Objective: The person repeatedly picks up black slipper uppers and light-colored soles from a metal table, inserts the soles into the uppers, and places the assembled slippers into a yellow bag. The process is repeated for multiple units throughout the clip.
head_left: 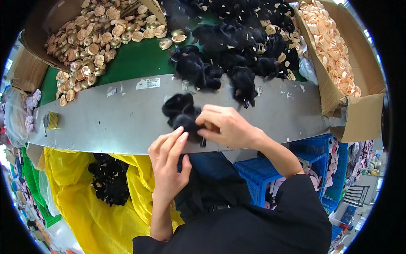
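A small black plush piece (181, 111) lies on the grey metal work surface (122, 122) near its front edge, slightly blurred. My right hand (228, 127) has its fingers curled in a pinch on the plush's right side. From the lower left, my left hand (169, 163) reaches up with fingers stretched out and their tips touching the plush's lower edge. A short dark tab sticks out below the plush, beside my right thumb. What exactly the right fingertips pinch is partly hidden. Several more black plush pieces (196, 70) are piled just beyond on the table.
Gold and beige shell-shaped parts (93, 48) spill from a cardboard box (31, 42) at the far left. Another cardboard box (368, 91) holds peach-coloured pieces (327, 46). A yellow tape roll (51, 120) sits left. Below are a yellow bag (72, 182) with black pieces and blue crates (253, 169).
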Available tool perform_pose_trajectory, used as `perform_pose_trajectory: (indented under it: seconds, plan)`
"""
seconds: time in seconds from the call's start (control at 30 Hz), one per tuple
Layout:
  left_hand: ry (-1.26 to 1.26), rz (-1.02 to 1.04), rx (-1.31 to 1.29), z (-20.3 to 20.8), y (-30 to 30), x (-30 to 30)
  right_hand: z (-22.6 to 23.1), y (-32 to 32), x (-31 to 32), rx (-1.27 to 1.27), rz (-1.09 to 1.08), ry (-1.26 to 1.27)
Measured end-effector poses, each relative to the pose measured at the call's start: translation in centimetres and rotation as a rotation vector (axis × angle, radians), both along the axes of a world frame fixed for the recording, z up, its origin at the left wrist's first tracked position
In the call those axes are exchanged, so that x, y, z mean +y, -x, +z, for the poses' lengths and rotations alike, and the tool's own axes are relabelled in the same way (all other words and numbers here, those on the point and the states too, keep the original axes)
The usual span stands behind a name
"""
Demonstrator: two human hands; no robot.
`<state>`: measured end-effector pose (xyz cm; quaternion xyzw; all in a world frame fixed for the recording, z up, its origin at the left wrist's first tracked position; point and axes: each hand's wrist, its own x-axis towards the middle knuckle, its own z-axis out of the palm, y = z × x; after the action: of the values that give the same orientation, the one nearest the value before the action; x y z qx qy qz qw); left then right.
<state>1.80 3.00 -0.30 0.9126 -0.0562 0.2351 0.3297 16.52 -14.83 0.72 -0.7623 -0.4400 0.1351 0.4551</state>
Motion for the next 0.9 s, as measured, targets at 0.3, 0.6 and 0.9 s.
perform_pose_trajectory:
  seconds: [0.3, 0.6, 0.9]
  plan:
    - [0.901, 0.221, 0.154, 0.1, 1.8, -0.8, 0.2, 3.9, 0.3, 0.498, -0.108, -0.340]
    - [1.614, 0.094, 0.156, -0.3, 3.4, 0.0, -0.4, 7.6, 2.3, 0.805, -0.120, -0.320]
    - [1.634, 0.101, 0.095, -0.8, 3.3, 0.7, -0.9, 7.7, 2.2, 0.706, -0.165, -0.421]
